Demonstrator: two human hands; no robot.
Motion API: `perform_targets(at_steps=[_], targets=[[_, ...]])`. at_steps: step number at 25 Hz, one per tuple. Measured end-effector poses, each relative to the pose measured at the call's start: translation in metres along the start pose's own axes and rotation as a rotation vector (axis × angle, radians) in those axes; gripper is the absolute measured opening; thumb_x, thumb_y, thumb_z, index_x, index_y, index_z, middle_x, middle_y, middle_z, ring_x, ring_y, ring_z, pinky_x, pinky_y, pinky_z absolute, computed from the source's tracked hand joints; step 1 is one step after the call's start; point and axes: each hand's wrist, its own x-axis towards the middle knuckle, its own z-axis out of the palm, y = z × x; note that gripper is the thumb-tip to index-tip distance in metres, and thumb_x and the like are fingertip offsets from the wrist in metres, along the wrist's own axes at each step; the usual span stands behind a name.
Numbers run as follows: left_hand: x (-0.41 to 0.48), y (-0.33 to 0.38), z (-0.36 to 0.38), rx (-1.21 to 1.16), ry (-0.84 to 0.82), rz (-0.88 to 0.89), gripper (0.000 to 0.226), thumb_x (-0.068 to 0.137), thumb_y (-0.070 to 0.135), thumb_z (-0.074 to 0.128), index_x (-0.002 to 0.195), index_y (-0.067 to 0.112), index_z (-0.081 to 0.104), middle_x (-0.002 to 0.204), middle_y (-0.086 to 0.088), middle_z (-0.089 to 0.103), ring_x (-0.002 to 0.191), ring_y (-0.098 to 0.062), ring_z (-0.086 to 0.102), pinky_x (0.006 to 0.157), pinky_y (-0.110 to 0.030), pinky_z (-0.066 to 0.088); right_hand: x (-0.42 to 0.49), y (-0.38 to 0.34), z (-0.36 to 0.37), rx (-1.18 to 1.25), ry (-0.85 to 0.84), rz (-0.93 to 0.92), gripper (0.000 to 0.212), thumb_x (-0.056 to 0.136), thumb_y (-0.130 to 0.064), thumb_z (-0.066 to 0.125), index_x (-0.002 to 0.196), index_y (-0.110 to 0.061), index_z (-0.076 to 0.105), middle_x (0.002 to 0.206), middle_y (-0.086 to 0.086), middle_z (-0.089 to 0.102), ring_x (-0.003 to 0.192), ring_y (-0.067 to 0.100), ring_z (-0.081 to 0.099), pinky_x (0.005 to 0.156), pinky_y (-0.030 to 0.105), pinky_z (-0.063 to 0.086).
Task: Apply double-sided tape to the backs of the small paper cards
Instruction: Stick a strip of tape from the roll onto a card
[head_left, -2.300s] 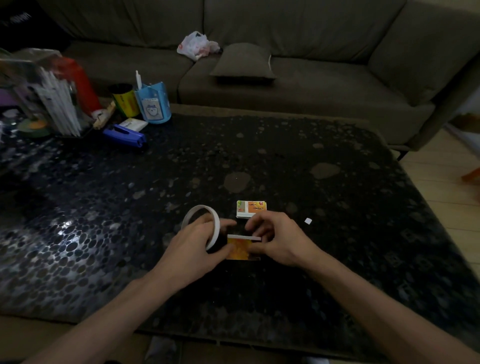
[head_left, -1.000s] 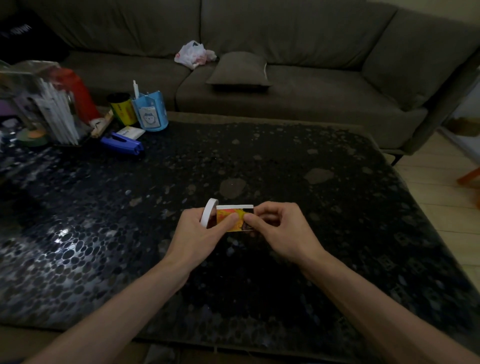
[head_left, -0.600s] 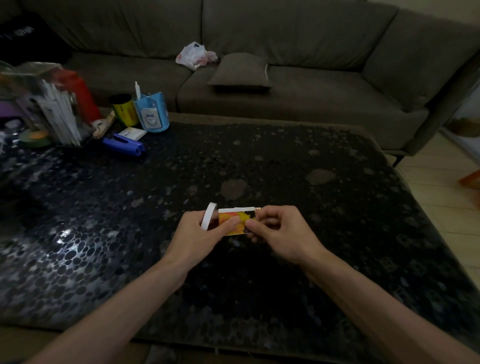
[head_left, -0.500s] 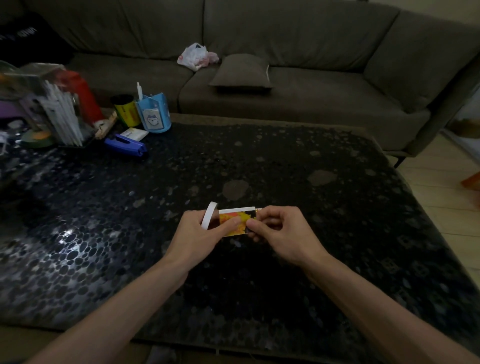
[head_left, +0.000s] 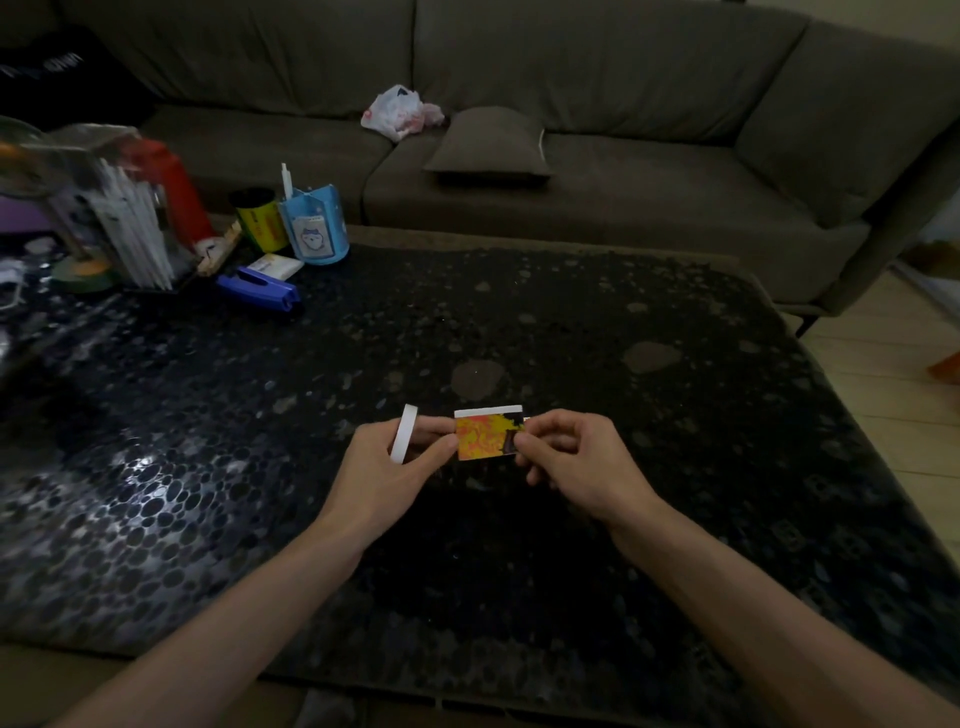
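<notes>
Left hand (head_left: 384, 467): fingers curled, thin white ring-shaped tape roll (head_left: 404, 434) is held on edge, and the left edge of the small orange-yellow paper card (head_left: 485, 439) is pinched under the thumb. Right hand (head_left: 576, 462): card's right edge is pinched between thumb and forefinger. Card is held between both hands over the black pebble-patterned table (head_left: 623, 312), front middle. White strip (head_left: 488, 412) is seen along its top edge. Blue stapler (head_left: 258, 288) is located far left, well apart.
</notes>
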Motion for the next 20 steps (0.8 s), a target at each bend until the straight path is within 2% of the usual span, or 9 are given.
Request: perform_targets(at_steps=[2, 6, 9, 11, 14, 17, 20], targets=[[0.000, -0.004, -0.003, 0.038, 0.016, 0.004, 0.015, 0.093, 0.016, 0.075, 0.098, 0.030, 0.082, 0.094, 0.016, 0.079, 0.092, -0.003, 0.074, 0.077, -0.015, 0.057, 0.003, 0.002, 0.003, 0.010, 0.031, 0.003, 0.008, 0.099, -0.026, 0.071, 0.103, -0.032, 0.071, 0.086, -0.007, 0.077, 0.066, -0.004, 0.070, 0.054, 0.013, 0.049], [0.003, -0.009, -0.011, 0.019, 0.117, -0.043, 0.004, 0.089, 0.023, 0.080, 0.088, 0.025, 0.082, 0.086, 0.011, 0.080, 0.082, -0.005, 0.075, 0.070, -0.015, 0.056, 0.005, -0.001, 0.019, 0.080, -0.019, -0.042, 0.007, 0.098, -0.023, 0.071, 0.104, -0.028, 0.072, 0.079, -0.010, 0.077, 0.063, -0.001, 0.070, 0.052, 0.007, 0.048], [0.006, -0.015, -0.024, 0.050, 0.181, -0.099, 0.008, 0.089, 0.021, 0.081, 0.082, 0.025, 0.081, 0.079, 0.008, 0.079, 0.071, -0.005, 0.073, 0.065, -0.020, 0.054, 0.012, -0.007, 0.030, 0.094, -0.050, -0.027, 0.009, 0.100, -0.028, 0.069, 0.109, -0.029, 0.071, 0.082, -0.010, 0.078, 0.066, 0.001, 0.073, 0.050, 0.009, 0.048], [0.009, -0.020, -0.035, 0.130, 0.218, -0.146, 0.011, 0.089, 0.021, 0.081, 0.080, 0.026, 0.079, 0.075, 0.007, 0.078, 0.068, -0.005, 0.072, 0.067, -0.030, 0.057, 0.018, -0.007, 0.031, -0.054, 0.021, -0.019, 0.016, 0.100, -0.030, 0.069, 0.115, -0.033, 0.068, 0.090, -0.007, 0.076, 0.076, 0.004, 0.075, 0.056, 0.014, 0.054], [0.012, -0.026, -0.043, 0.258, 0.253, -0.157, 0.006, 0.088, 0.023, 0.083, 0.088, 0.027, 0.079, 0.083, 0.011, 0.077, 0.080, -0.007, 0.073, 0.082, -0.040, 0.062, 0.022, 0.005, 0.024, -0.466, 0.167, -0.104, 0.026, 0.098, -0.025, 0.070, 0.123, -0.034, 0.065, 0.110, -0.011, 0.067, 0.094, 0.004, 0.066, 0.083, 0.029, 0.061], [0.013, -0.025, -0.043, 0.406, 0.268, -0.094, 0.012, 0.088, 0.025, 0.082, 0.098, 0.020, 0.079, 0.112, 0.015, 0.076, 0.093, -0.006, 0.071, 0.087, -0.039, 0.060, 0.026, 0.010, 0.017, -0.712, 0.208, -0.239, 0.030, 0.096, -0.030, 0.072, 0.124, -0.034, 0.063, 0.113, -0.014, 0.060, 0.100, 0.001, 0.055, 0.089, 0.026, 0.053], [0.013, -0.024, -0.044, 0.465, 0.266, -0.071, 0.010, 0.087, 0.025, 0.082, 0.090, 0.019, 0.075, 0.132, 0.026, 0.063, 0.103, -0.001, 0.066, 0.087, -0.037, 0.059, 0.031, 0.013, 0.017, -0.883, 0.222, -0.377, 0.038, 0.094, -0.040, 0.073, 0.130, -0.034, 0.062, 0.125, -0.012, 0.055, 0.114, 0.004, 0.046, 0.092, 0.024, 0.043]])
